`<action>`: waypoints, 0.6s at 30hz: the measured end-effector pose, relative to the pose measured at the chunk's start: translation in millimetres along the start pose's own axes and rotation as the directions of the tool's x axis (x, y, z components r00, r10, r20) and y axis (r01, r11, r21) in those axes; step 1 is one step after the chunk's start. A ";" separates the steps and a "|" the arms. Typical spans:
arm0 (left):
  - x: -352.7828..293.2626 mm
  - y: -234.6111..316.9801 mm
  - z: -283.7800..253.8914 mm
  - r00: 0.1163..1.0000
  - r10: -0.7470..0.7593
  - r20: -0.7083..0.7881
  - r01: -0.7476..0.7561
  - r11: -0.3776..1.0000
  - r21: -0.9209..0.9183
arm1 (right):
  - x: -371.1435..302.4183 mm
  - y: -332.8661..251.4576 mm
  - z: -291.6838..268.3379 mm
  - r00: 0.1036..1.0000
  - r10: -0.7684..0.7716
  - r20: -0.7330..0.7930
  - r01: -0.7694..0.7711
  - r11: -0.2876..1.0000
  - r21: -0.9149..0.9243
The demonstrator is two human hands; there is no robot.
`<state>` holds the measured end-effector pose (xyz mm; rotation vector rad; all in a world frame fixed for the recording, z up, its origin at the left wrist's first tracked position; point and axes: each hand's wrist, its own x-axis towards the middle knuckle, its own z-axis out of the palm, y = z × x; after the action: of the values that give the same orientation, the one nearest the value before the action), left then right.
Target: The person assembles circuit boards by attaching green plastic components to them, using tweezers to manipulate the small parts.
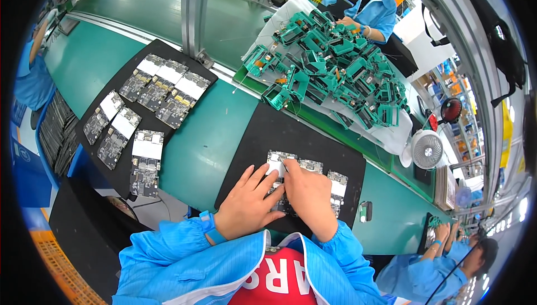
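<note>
Apparently, the work is somewhere in its middle, though I cannot tell which boards are finished; one circuit board (273,164) lies on the near black mat (251,143), partly covered by both hands, and it seems to be the piece in work now; a second board (310,165) shows just beyond the right hand (305,190), and a third board (337,186) lies to its right, so these two perhaps wait for their turn, or are already handled; six boards (146,148) are laid out on the far-left black mat (193,65), each with a white area, and whether they are done or left to do is not shown.

As for the pose, the left hand (246,204) lies palm down, with fingers spread and their tips at the circuit board, as if to steady it; the right hand is bent over the same place with fingers curled inward and pointing away from the body; whether it grips a small thing I cannot tell, because its own back hides this; both forearms, in blue sleeves (173,240), come together before the chest.
</note>
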<state>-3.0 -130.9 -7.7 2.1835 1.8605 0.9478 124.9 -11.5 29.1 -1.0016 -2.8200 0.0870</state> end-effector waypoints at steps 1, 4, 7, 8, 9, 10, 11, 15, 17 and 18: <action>0.0 0.3 0.3 1.000 -0.003 -0.012 0.002 1.000 -0.005 | 0.2 -0.3 0.3 1.000 0.001 -0.003 -0.001 1.000 0.002; 0.8 2.1 0.8 1.000 -0.005 -0.029 0.005 1.000 0.000 | -0.2 2.7 1.7 0.998 -0.058 -0.018 0.056 0.996 -0.066; -0.1 1.2 2.8 0.999 -0.007 -0.037 0.008 1.000 0.016 | -3.5 16.6 -2.5 1.000 -0.006 -0.007 0.006 0.998 0.064; -1.2 0.4 3.2 0.999 -0.007 -0.039 0.008 1.000 0.023 | -6.6 23.1 -12.7 0.998 0.047 0.029 -0.050 0.991 0.121; 0.0 0.8 1.4 0.999 -0.008 -0.043 0.009 1.000 0.025 | -11.3 31.9 -25.8 0.984 0.173 0.038 -0.176 0.975 0.135; 1.9 0.9 -2.3 0.999 0.008 -0.040 -0.007 0.999 0.033 | -18.5 47.1 -32.8 0.969 0.247 -0.024 -0.240 0.957 0.164; 4.5 -0.4 -4.9 0.999 0.025 -0.035 -0.024 0.999 0.041 | -26.8 66.4 -36.2 0.941 0.318 -0.114 -0.294 0.938 0.183; 26.6 -12.3 -20.4 0.989 0.023 -0.149 -0.028 0.999 -0.034 | -75.4 169.4 -21.9 0.819 0.496 -0.288 -0.532 0.844 -0.061; 49.5 -19.0 -36.3 0.988 -0.039 -0.150 0.049 0.997 0.063 | -98.7 211.4 -7.9 0.813 0.532 -0.239 -0.571 0.809 -0.142; 61.6 -25.4 -38.8 0.980 -0.088 -0.179 0.106 0.990 0.094 | -102.8 218.6 -7.3 0.805 0.570 -0.167 -0.591 0.795 -0.137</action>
<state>-42.0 -79.5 34.4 2.1029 2.1179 1.0782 341.0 93.3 1.4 -1.8253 -2.3379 -0.1652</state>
